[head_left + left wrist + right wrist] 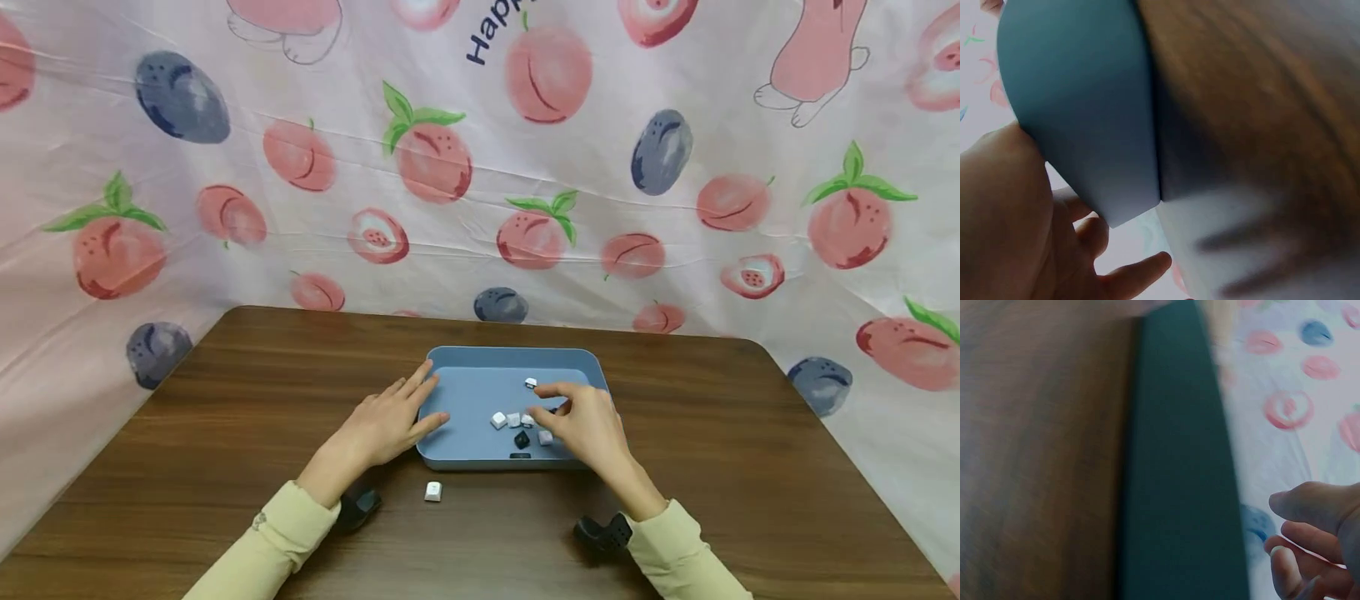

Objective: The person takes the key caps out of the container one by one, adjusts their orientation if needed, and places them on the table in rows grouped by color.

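A shallow blue tray [468, 379] lies on the table, holding several small keycaps. White keycaps [498, 421] sit near its middle, with a black keycap [522, 439] in front of them. Farther back is another white keycap [531, 382]. My left hand [390, 421] rests at the tray's left side, fingers spread and fairly straight; the tray's outer wall [1085, 106] fills much of the left wrist view. Over the right part of the tray, my right hand [588, 421] has thumb and index finger apart, with no keycap visible between them. That hand partly hides a dark keycap.
One white keycap [432, 492] lies on the brown wooden table [315, 375] in front of the tray. A fruit-print cloth [315, 225] hangs behind the table. Black wrist straps [603, 533] show under both cuffs.
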